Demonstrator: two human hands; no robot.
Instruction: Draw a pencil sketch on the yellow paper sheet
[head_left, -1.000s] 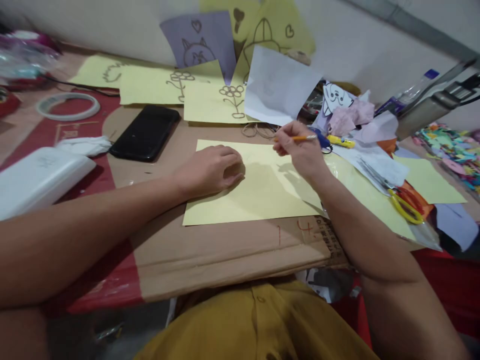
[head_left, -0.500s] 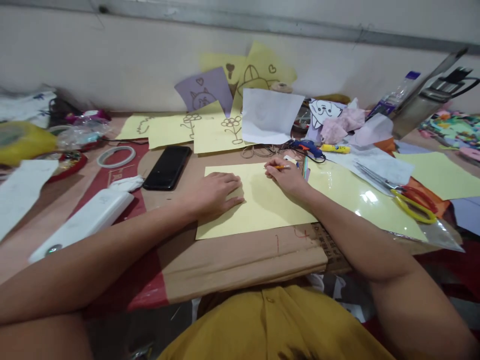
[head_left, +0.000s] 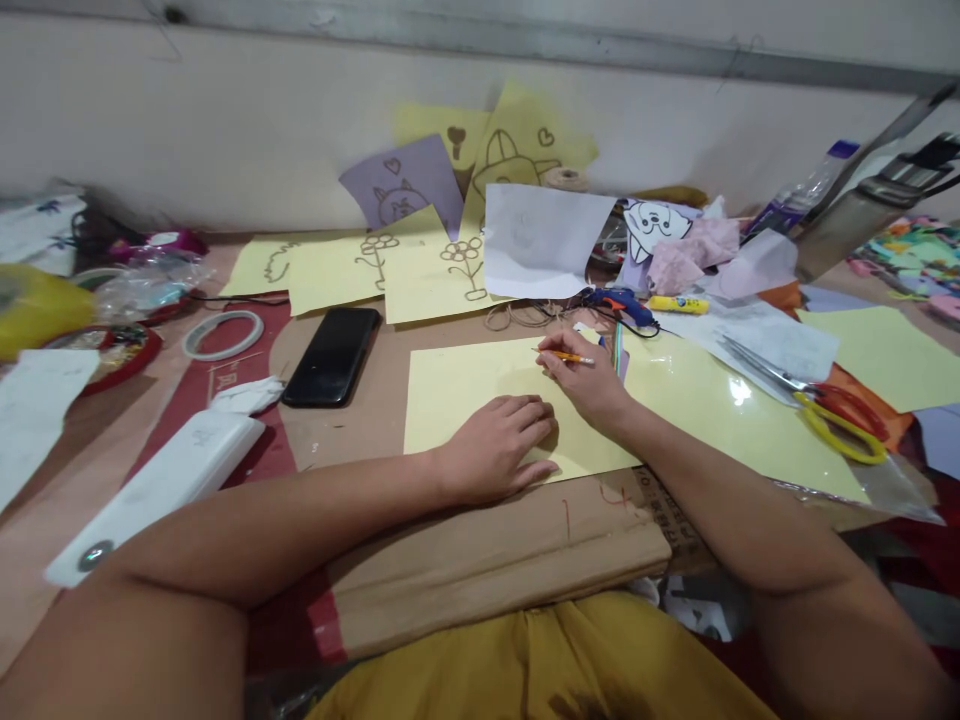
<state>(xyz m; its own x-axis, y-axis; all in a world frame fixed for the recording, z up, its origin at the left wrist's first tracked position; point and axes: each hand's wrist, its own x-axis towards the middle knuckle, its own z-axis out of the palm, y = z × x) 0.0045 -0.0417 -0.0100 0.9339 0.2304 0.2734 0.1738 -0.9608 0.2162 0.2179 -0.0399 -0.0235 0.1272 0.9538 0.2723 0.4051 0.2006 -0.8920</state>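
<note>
A blank-looking yellow sheet of paper (head_left: 465,385) lies on the cardboard in front of me. My left hand (head_left: 504,445) rests flat across its lower middle, fingers stretched out to the right and holding nothing. Near the sheet's upper right edge, my right hand (head_left: 589,385) is closed around a short orange pencil (head_left: 576,357). The pencil's tip points left, at or just above the paper; I cannot tell whether it touches. Behind the sheet stand and lie yellow papers with flower drawings (head_left: 463,265).
Left of the sheet lie a black phone (head_left: 332,357), a tape roll (head_left: 223,335) and a long white device (head_left: 161,490). To the right are scissors (head_left: 832,420), a yellow glue stick (head_left: 678,304), a blue glue gun (head_left: 626,308) and a plastic-sleeved yellow sheet (head_left: 720,410). A metal flask (head_left: 851,225) leans behind.
My left hand has slid right and toward me across the yellow sheet. My right hand, still gripping the pencil, has shifted only slightly. The camera view has moved a little.
</note>
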